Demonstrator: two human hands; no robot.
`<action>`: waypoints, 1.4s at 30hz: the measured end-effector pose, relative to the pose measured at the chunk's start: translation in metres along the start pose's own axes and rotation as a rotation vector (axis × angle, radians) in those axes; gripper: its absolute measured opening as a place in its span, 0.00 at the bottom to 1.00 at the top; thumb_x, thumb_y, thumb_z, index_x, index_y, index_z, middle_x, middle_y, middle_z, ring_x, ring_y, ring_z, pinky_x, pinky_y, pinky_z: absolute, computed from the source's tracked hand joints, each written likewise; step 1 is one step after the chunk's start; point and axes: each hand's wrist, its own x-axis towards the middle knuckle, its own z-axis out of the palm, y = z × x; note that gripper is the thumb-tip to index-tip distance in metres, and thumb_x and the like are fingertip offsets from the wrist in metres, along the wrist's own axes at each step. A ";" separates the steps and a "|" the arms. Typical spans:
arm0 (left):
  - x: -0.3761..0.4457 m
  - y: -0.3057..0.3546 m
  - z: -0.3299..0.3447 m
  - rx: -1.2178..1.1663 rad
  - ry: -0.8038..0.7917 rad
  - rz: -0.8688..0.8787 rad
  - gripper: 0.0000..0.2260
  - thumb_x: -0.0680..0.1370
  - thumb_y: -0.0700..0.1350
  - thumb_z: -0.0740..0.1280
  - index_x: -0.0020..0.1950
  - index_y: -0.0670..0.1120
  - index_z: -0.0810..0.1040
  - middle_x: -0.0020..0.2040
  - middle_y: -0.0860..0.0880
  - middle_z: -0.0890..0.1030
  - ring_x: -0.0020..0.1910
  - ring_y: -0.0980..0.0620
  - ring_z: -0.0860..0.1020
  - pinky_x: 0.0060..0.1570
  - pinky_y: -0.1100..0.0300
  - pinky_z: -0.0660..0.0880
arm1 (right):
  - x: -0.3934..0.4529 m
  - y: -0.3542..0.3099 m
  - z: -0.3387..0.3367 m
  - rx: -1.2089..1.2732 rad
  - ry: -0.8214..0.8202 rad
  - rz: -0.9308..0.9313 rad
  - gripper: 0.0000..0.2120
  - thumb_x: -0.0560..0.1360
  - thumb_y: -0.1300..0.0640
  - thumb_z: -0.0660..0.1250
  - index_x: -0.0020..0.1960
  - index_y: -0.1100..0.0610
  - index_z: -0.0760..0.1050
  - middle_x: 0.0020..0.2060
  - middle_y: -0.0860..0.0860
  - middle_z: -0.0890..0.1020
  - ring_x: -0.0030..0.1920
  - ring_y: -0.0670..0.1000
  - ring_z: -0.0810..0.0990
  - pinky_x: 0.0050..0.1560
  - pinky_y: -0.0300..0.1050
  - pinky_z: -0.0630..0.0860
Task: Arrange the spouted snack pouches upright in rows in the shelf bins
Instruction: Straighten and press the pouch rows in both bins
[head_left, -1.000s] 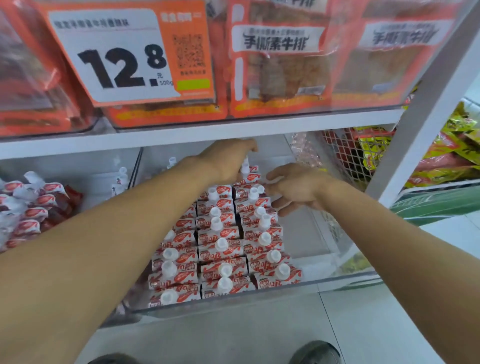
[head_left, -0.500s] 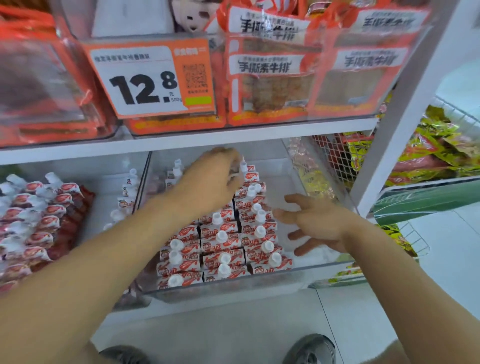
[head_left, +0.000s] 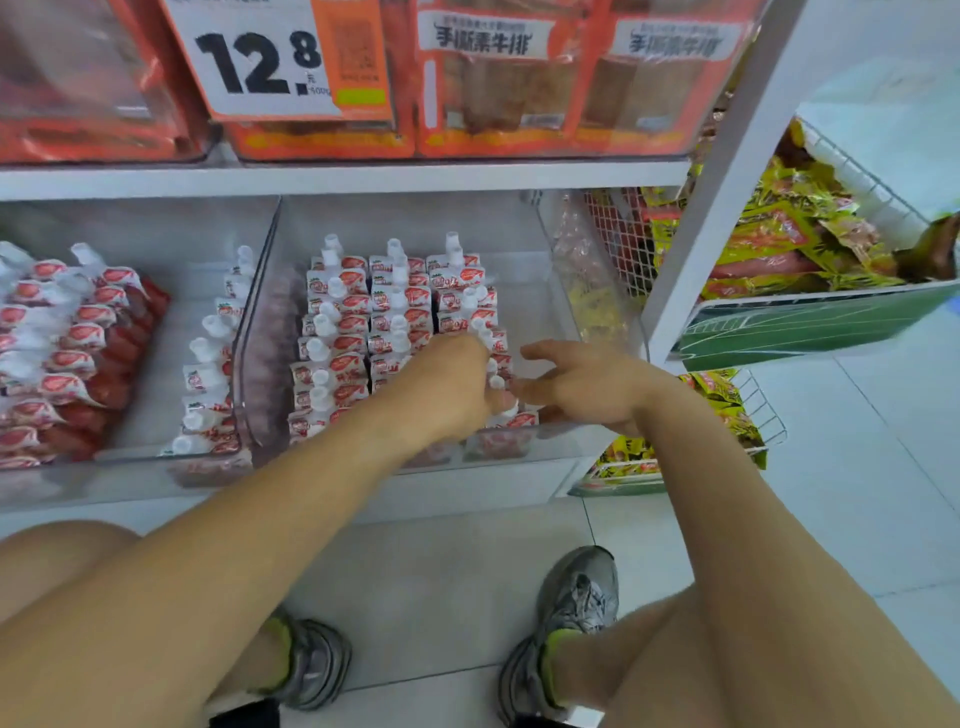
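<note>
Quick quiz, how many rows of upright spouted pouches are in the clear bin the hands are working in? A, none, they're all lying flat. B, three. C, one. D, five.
B: the pouches in the clear bin stand in three rows side by side running front to back, white caps up, with the left hand and right hand at the front of the right-hand row.

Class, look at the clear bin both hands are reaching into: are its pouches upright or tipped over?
Upright. In the clear bin the pouches stand in three rows, white caps pointing up.
</note>
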 end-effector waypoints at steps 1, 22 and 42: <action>0.001 0.002 0.002 -0.033 0.004 -0.003 0.14 0.76 0.52 0.70 0.53 0.43 0.76 0.46 0.46 0.78 0.42 0.48 0.76 0.37 0.57 0.71 | 0.001 -0.001 -0.001 -0.055 -0.004 -0.002 0.33 0.76 0.48 0.70 0.76 0.56 0.62 0.68 0.57 0.73 0.58 0.57 0.80 0.60 0.54 0.78; 0.042 0.006 0.034 -0.949 -0.162 -0.311 0.42 0.61 0.64 0.75 0.70 0.50 0.67 0.65 0.54 0.75 0.63 0.51 0.73 0.66 0.48 0.67 | -0.013 0.064 -0.006 -0.306 0.899 -0.220 0.17 0.74 0.61 0.69 0.62 0.58 0.75 0.51 0.56 0.82 0.50 0.59 0.81 0.49 0.51 0.79; 0.062 0.011 0.023 -0.826 0.267 -0.399 0.07 0.72 0.42 0.69 0.47 0.39 0.79 0.41 0.46 0.78 0.40 0.49 0.75 0.39 0.59 0.70 | -0.012 0.073 -0.034 -0.095 0.669 -0.221 0.18 0.71 0.55 0.75 0.60 0.53 0.77 0.43 0.45 0.83 0.40 0.42 0.82 0.40 0.40 0.78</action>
